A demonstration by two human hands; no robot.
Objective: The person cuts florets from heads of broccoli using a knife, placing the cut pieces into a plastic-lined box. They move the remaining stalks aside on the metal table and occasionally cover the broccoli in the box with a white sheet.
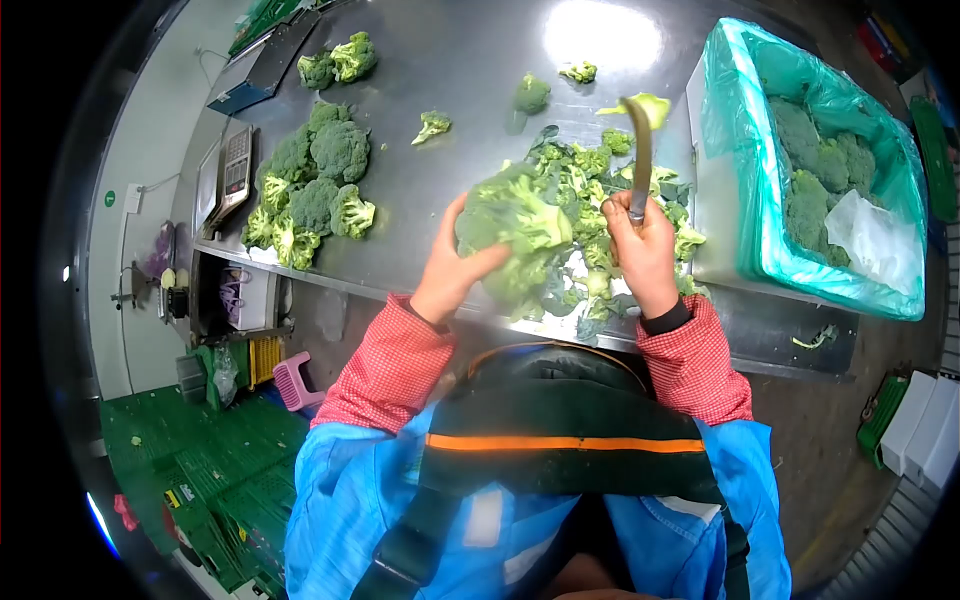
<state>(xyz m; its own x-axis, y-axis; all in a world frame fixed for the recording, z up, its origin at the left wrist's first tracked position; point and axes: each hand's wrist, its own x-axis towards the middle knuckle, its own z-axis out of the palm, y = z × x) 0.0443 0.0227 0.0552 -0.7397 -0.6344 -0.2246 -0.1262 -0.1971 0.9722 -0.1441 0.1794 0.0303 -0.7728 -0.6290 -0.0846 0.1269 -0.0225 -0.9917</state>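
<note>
My left hand (pixel 452 262) grips a large head of broccoli (pixel 515 225), slightly blurred, with its pale cut stems turned to the right. In my right hand (pixel 640 248) is a curved knife (pixel 641 150), held upright with the blade pointing away from me. The blade stands apart from the broccoli. Beneath and between both hands lies a heap of broccoli trimmings (pixel 592 270), leaves and small florets, at the near edge of the metal table (pixel 420 60). A pale piece of stem (pixel 650 108) lies just beyond the blade.
Several broccoli heads (pixel 320 170) are grouped at the left, near a digital scale (pixel 235 165). Loose florets (pixel 432 127) lie farther back. On the right stands a white box (pixel 715 200) lined with green plastic, with broccoli (pixel 815 160) inside. A pink stool (pixel 295 380) is below left.
</note>
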